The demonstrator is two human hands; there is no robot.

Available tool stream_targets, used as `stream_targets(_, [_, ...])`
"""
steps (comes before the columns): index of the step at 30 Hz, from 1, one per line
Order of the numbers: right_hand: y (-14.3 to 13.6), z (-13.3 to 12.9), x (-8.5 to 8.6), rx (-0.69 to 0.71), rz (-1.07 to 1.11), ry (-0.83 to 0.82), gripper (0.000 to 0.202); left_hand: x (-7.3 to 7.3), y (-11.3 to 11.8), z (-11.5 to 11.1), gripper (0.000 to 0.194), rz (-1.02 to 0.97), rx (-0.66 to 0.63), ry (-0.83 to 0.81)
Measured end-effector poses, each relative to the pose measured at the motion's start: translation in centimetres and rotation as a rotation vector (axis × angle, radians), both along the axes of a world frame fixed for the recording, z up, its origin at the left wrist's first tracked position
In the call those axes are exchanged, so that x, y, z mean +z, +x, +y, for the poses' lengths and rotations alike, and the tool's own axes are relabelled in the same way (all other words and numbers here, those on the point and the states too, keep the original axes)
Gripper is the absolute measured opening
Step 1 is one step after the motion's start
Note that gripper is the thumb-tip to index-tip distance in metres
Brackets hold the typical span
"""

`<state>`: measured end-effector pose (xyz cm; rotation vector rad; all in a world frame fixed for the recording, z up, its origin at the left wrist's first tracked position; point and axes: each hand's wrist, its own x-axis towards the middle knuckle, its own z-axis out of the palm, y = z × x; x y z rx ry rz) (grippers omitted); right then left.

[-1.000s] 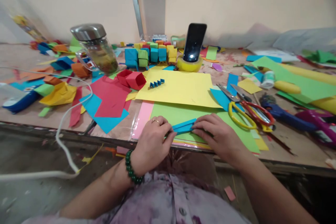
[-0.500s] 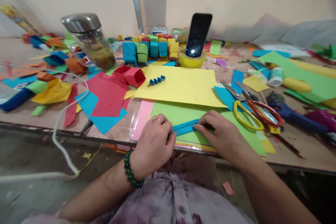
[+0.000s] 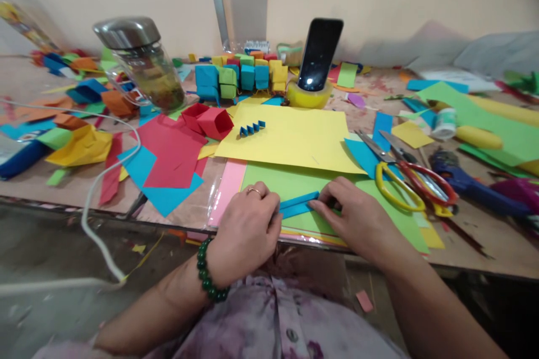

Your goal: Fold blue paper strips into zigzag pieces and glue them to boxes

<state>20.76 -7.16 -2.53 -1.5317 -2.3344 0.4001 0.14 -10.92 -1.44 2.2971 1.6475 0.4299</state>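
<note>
Hardly anything has moved over the last second: the view has tipped slightly downward, while both hands stay at the blue strip. It lies between them, over the near part of a green sheet, with a line running along its length. The right hand has its grip pinched on the strip's right end, thumb against curled fingers. The left hand has its grip closed on the other end, as far as one can tell with the fingertips partly hidden. Beyond the hands, a yellow sheet overlaps the green one and carries a small zigzag-folded blue piece. Red paper boxes sit at its left edge. Right of it, yellow-handled scissors lie beside red-handled scissors on the surface. Farther back, a phone leans upright in a yellow roll.
</note>
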Motion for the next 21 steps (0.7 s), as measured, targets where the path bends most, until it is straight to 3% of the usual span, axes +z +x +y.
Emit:
stream_targets(6, [0.5, 0.3, -0.1, -0.005, 0.057, -0.009, 0.012, -1.1, -0.8, 0.0, 0.021, -0.155, -0.135, 0.126])
stream_targets(12, [0.8, 0.5, 0.0, 0.034, 0.130, -0.032, 0.002, -0.7, -1.1, -1.2, 0.024, 0.064, -0.213, 0.218])
stream_targets(16, [1.0, 0.1, -0.3, 0.060, 0.147, 0.077, 0.008, 0.0, -0.9, -1.4, 0.023, 0.174, -0.260, 0.205])
stream_targets(18, [1.0, -0.2, -0.3, 0.138, 0.119, 0.199, 0.011, 0.3, -0.6, -1.3, 0.022, 0.223, -0.291, 0.188])
stream_targets(21, [1.0, -0.4, 0.5, 0.378, -0.017, 0.325, 0.019, 0.9, -0.2, -0.9, 0.018, 0.275, -0.307, 0.156])
